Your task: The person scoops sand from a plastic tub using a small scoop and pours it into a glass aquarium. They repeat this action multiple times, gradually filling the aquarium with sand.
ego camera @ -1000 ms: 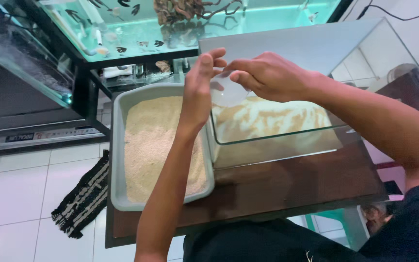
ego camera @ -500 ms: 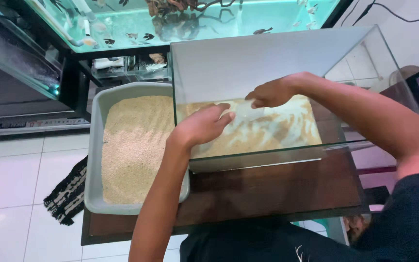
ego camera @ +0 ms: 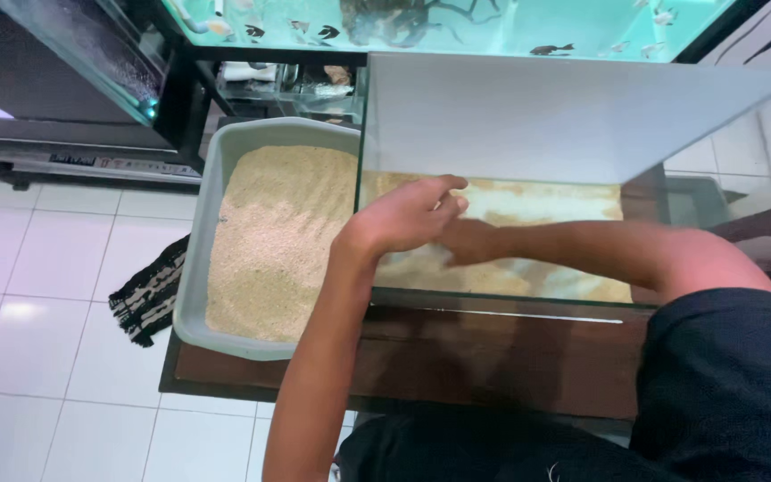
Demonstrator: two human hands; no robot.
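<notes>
A small glass tank (ego camera: 493, 300) stands on a dark wooden table (ego camera: 493, 361), with a layer of pale sand (ego camera: 546, 203) on its bottom. Both my hands reach inside it. My left hand (ego camera: 410, 217) lies low over the sand at the tank's left end, palm down, fingers stretched and holding nothing. Just behind and under it, my right hand (ego camera: 468, 243) rests on the sand, and its fingers are hidden by the left hand. Left of the tank a grey plastic tray (ego camera: 210, 183) holds more sand (ego camera: 269, 234).
A large lit aquarium (ego camera: 493, 20) with fish runs along the back on a black stand. A black striped cloth (ego camera: 146, 300) hangs off the table's left edge. White floor tiles (ego camera: 46, 277) lie to the left, and a dark cabinet (ego camera: 37, 71) stands at the upper left.
My hands were together above the tank's rim, then dropped into it. The right hand has slid left along the sand to meet the left hand.
</notes>
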